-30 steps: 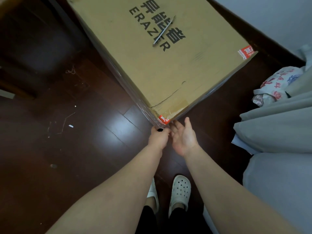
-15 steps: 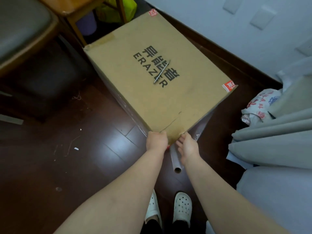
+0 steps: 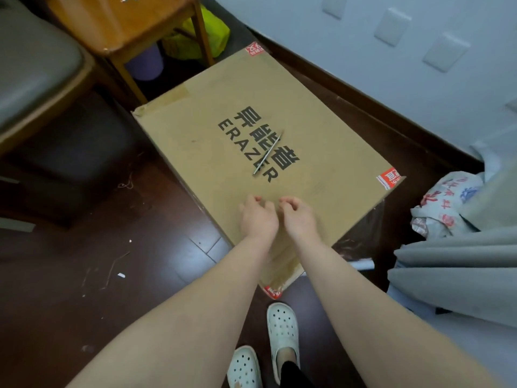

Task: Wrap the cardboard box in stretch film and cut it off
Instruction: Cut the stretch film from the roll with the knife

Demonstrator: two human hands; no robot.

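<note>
A large brown cardboard box (image 3: 321, 130) printed "ERAZER" stands on the dark wooden floor. Shiny stretch film (image 3: 363, 233) covers its right side face. The end of the film roll (image 3: 363, 265) pokes out on the floor by the box's right side. A thin metal cutter (image 3: 267, 155) lies on the box top across the print. My left hand (image 3: 258, 218) and my right hand (image 3: 298, 217) hover side by side over the near part of the top, just short of the cutter. Their fingers are loosely curled and hold nothing.
A wooden stool (image 3: 126, 26) and a padded chair (image 3: 33, 68) stand at the back left. A wall (image 3: 363, 51) runs along the right, with grey curtain fabric (image 3: 461, 275) and a printed bag (image 3: 447, 203) beside the box. My white shoes (image 3: 282, 326) are below.
Both hands left the box's near corner and moved forward over its top, towards the cutter. The film roll now lies on the floor at the box's right side.
</note>
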